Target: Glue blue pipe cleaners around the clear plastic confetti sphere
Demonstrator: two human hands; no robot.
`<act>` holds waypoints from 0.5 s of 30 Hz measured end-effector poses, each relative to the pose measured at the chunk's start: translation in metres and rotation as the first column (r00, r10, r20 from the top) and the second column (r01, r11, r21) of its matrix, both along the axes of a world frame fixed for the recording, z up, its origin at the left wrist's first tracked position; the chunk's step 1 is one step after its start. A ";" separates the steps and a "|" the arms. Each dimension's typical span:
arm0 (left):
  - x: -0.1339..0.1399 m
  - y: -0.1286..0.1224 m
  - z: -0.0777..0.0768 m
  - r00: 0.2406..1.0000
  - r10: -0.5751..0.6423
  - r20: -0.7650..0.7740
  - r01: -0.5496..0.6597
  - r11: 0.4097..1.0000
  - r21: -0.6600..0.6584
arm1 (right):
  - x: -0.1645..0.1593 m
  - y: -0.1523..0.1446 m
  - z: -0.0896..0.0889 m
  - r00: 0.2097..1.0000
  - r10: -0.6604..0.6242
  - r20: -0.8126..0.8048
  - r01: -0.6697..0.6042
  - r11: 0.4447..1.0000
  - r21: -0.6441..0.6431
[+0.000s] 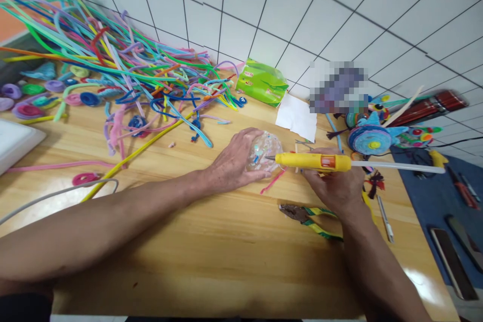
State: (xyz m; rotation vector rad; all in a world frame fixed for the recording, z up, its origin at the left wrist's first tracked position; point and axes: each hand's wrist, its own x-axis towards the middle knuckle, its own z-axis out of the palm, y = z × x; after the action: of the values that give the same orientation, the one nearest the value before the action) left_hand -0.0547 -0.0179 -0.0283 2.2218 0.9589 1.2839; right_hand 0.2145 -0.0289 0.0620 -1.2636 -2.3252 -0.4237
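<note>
My left hand (234, 161) is closed around the side of a clear, rounded plastic piece (266, 148) with small bits of blue and white in it; I cannot tell what it is. In my right hand (335, 181) is a yellow hot glue gun (317, 161), its metal tip pointing left, over the clear piece. A long whitish glue stick (396, 166) juts from the back of the gun. Just below, pliers (302, 213) with yellow and green handles lie on the table, partly hidden by my right wrist. A short pink pipe cleaner (273, 181) lies between my hands.
Many coloured pipe cleaners (139, 65) heap at the back left, with coiled ones (90, 99) near them. A green packet (260, 82) and white paper (297, 116) are by the tiled wall. A blue fish-like craft piece (372, 138), a pen (385, 219) and a phone (453, 261) are at right.
</note>
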 end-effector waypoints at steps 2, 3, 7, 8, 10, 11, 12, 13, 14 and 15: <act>0.000 0.000 0.001 1.000 -0.005 -0.002 0.005 1.000 -0.013 | 0.000 0.000 0.000 1.000 -0.018 0.001 0.018 1.000 -0.003; -0.001 0.000 0.001 1.000 -0.007 -0.006 0.007 1.000 -0.016 | 0.000 0.000 0.000 1.000 -0.021 0.002 0.021 1.000 -0.006; 0.000 0.000 0.001 1.000 -0.002 -0.019 0.002 1.000 -0.003 | 0.000 0.000 0.001 0.999 -0.036 0.032 0.038 0.998 -0.040; 0.000 0.000 0.001 1.000 0.002 -0.019 -0.002 1.000 0.000 | -0.001 0.000 0.001 0.998 -0.044 0.043 0.046 0.998 -0.049; 0.001 0.000 0.000 1.000 0.004 -0.015 -0.004 1.000 0.005 | -0.001 0.000 0.000 0.998 -0.048 0.045 0.050 0.998 -0.040; 0.001 0.000 0.000 1.000 0.005 -0.015 -0.005 1.000 0.009 | 0.000 0.000 0.000 0.998 -0.041 0.037 0.042 0.999 -0.026; 0.001 0.000 0.000 1.000 0.005 -0.015 -0.005 1.000 0.012 | 0.000 0.000 0.000 0.999 -0.031 0.027 0.031 0.999 -0.011; 0.001 0.000 -0.001 1.000 0.005 -0.017 -0.005 1.000 0.013 | 0.000 0.000 0.000 1.000 -0.022 0.018 0.022 1.000 0.003; 0.000 0.000 -0.001 1.000 0.004 -0.020 -0.004 1.000 0.012 | 0.000 0.000 0.000 1.000 -0.018 0.012 0.018 1.000 0.011; 0.000 0.000 -0.001 1.000 0.003 -0.022 -0.003 1.000 0.009 | 0.000 0.001 0.000 1.000 -0.018 0.009 0.018 1.000 0.014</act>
State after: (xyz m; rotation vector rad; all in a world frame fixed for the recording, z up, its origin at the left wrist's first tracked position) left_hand -0.0544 -0.0177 -0.0290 2.2473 0.9665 1.2699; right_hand 0.2144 -0.0284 0.0623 -1.2793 -2.3159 -0.4513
